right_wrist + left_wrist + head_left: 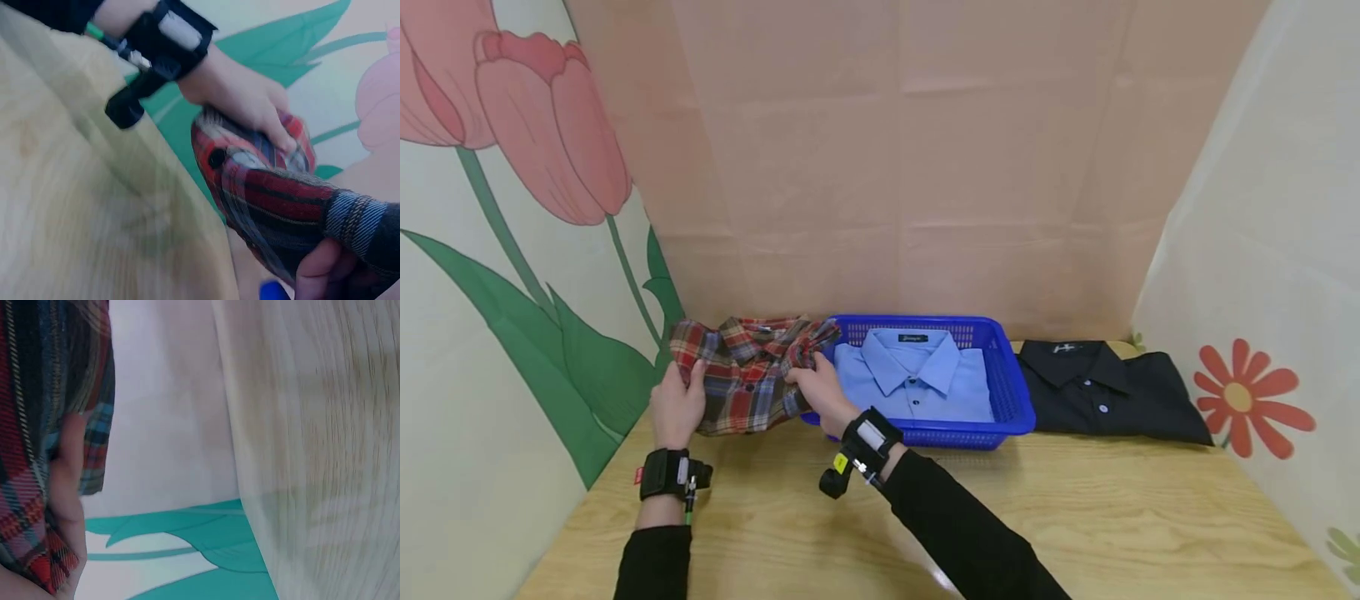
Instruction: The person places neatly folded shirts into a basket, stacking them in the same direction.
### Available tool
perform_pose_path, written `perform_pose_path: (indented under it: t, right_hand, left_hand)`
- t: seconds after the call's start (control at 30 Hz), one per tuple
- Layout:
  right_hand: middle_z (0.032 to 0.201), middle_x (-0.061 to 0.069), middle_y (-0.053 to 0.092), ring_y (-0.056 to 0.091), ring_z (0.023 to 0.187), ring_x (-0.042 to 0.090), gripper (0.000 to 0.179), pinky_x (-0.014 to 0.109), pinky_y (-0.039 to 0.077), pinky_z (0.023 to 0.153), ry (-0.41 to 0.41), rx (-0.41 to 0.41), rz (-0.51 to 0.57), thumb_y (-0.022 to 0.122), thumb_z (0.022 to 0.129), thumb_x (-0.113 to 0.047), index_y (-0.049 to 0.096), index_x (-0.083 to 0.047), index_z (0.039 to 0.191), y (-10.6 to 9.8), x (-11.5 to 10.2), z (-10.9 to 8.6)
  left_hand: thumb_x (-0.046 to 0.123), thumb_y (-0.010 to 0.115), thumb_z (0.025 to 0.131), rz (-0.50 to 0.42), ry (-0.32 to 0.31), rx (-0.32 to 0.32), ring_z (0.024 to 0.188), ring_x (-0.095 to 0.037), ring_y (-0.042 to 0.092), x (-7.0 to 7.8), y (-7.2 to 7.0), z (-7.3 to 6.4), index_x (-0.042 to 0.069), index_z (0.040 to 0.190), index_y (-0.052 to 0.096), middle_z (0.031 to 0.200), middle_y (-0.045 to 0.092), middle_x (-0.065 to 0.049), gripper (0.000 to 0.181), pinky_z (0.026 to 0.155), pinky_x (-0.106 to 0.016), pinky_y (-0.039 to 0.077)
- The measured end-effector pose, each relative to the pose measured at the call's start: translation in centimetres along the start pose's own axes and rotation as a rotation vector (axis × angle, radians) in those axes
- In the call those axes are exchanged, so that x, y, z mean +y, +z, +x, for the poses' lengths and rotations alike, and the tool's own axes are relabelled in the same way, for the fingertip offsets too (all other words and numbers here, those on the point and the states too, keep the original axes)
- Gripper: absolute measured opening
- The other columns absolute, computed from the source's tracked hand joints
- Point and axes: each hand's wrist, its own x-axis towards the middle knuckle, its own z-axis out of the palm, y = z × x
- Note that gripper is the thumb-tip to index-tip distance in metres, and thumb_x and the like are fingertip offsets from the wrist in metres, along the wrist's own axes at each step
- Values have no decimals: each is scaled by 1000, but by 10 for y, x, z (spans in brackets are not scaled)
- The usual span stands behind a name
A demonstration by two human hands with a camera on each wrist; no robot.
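Observation:
A folded red, blue and brown plaid shirt [748, 371] is held between both hands, its collar toward the back wall. My left hand [677, 404] grips its left edge, thumb on top; in the left wrist view the fingers [67, 481] curl around the cloth. My right hand [823, 387] pinches the shirt's right side, close to the basket's left end. The right wrist view shows the plaid shirt [275, 194] raised off the table with its underside sagging. Beside it, a folded light blue shirt [917, 379] lies collar up in a blue plastic basket [1015, 392].
A folded black shirt [1105, 396] lies on the wooden table [1075, 508] right of the basket. A plain pinkish sheet [895, 167] stands behind, with flower-printed sheets [550, 250] at both sides. Each wrist wears a strapped camera [868, 442].

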Motion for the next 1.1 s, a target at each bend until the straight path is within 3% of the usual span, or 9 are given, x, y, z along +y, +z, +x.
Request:
perform_pose_path:
  t: [0.1,0.17,0.33,0.47,0.57,0.67,0.83,0.93,1.1]
  right_hand:
    - [152,12,42,46,133,33,64,48,44,102,-32,-27,-26,55,91,-15,36,-17,152,-12,2,3]
    - [148,12,46,49,129,33,58,48,46,98,-42,-47,-50,52,94,-14,39,-18,151,-20,4,5]
    - [158,13,32,35,142,34,59,53,37,110,-37,-96,-106,47,100,-17,27,-16,156,-38,5,6]
    - [147,13,45,60,102,26,55,41,54,81,-66,-133,-157,44,103,-18,27,-19,156,-47,6,6]
    - [131,13,54,53,77,19,50,29,46,58,-48,-135,-178,46,102,-21,34,-16,150,-51,3,5]
    - [132,12,51,55,97,24,58,32,47,65,20,-115,-171,54,99,-34,34,-13,148,-52,-3,4]
    - [144,13,45,46,129,32,74,48,46,95,72,-83,-148,63,93,-48,34,-11,150,-53,-5,4]
    - [140,12,51,47,130,32,59,51,39,107,33,-87,-109,61,95,-40,43,-13,145,-55,-2,7]
    - [145,8,50,45,135,29,59,49,33,114,-61,-104,-85,57,98,-34,37,-17,151,-62,1,9]
  left_hand:
    - [40,46,103,-26,18,7,81,-54,60,1,4,-1,-2,92,50,82,58,-32,44,63,-59,42]
    - [37,47,103,-46,45,14,93,-55,59,3,6,-1,-6,105,53,97,60,-35,43,73,-61,44]
    - [30,49,103,-95,107,31,108,-52,55,13,8,0,-7,126,51,120,58,-34,44,90,-62,41]
    - [35,49,103,-105,88,39,93,-49,60,21,9,-3,-3,115,55,103,63,-31,40,77,-59,44]
    - [38,48,103,-120,65,35,84,-44,61,27,9,-3,-1,113,55,96,64,-28,40,71,-55,44]
    - [38,49,102,-135,70,45,80,-40,59,32,8,-2,0,113,55,93,64,-25,40,69,-52,44]
    - [34,51,102,-148,117,64,76,-40,59,41,8,-3,-2,111,56,88,63,-26,38,66,-53,43]
    - [34,51,102,-162,116,59,78,-41,60,43,8,-4,-3,112,56,91,64,-27,38,66,-52,44]
    - [36,51,102,-206,83,65,78,-41,59,46,9,-6,-2,110,56,91,64,-27,40,65,-50,44]
